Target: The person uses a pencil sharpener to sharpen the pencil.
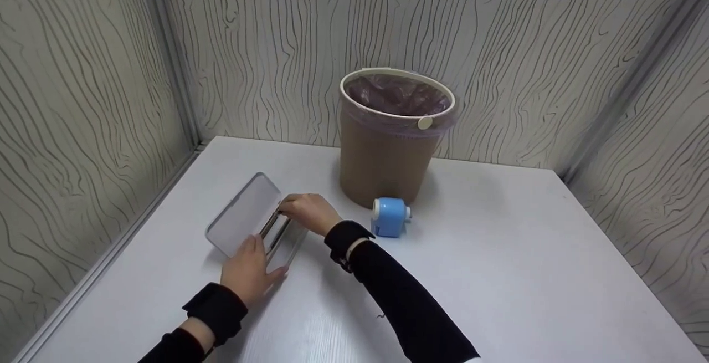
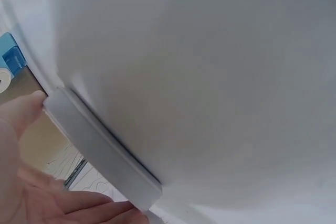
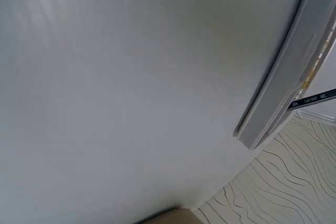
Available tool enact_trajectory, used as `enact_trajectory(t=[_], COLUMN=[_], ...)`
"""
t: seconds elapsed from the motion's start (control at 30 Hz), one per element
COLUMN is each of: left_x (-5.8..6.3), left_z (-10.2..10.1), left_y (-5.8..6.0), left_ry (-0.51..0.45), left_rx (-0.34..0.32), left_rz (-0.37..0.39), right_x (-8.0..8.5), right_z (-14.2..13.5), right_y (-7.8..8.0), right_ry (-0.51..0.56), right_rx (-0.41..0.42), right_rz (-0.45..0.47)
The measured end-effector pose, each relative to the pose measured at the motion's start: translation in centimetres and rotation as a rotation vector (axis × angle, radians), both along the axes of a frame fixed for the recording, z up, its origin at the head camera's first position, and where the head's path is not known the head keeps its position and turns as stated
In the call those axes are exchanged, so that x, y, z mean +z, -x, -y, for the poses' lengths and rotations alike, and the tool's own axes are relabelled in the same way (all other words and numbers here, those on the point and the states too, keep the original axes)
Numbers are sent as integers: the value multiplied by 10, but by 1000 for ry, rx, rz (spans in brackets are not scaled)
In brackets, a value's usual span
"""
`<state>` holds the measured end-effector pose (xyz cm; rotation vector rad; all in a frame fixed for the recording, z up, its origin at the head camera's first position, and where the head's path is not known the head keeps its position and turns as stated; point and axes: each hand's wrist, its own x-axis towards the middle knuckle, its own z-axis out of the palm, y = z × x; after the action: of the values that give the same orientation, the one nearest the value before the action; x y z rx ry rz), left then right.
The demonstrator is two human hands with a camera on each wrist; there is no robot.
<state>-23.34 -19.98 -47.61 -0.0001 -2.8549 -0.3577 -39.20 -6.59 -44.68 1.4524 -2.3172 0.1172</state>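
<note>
A white pencil case (image 1: 242, 214) lies on the table with its lid folded back to the left. My left hand (image 1: 246, 269) grips its near end, the thumb on one side and the fingers on the other; the left wrist view shows the case's end wall (image 2: 102, 148) between them. At the far end, the curled fingers of my right hand (image 1: 311, 211) pinch a dark pencil (image 1: 270, 223) inside the case. Printed lettering shows on a dark pencil (image 3: 315, 98) slanting over the rim in the right wrist view, where my right hand is out of sight.
A blue boxy pencil sharpener (image 1: 390, 217) with white ends stands right of my right hand. Behind it is a brown bin (image 1: 382, 163) with a purple liner. Wood-patterned panels (image 1: 277, 47) border the white table (image 1: 498, 274). A small dark squiggle (image 1: 380, 316) lies near my right sleeve.
</note>
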Motion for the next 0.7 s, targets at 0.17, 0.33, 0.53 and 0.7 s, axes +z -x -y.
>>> enact_trajectory(t=[0.17, 0.33, 0.53, 0.7], left_x=[1, 5, 11, 23], left_z=[-1, -3, -8, -15], left_y=[-1, 0, 3, 14], left_ry=[21, 14, -31, -95], left_rx=[0, 3, -8, -42], left_rz=[-12, 2, -8, 32], right_x=[5, 15, 23, 29], right_z=[-8, -17, -36, -60], right_y=[-2, -4, -3, -5], right_ry=[155, 259, 351, 419], right_rx=[-1, 24, 64, 32], right_rz=[138, 240, 390, 454])
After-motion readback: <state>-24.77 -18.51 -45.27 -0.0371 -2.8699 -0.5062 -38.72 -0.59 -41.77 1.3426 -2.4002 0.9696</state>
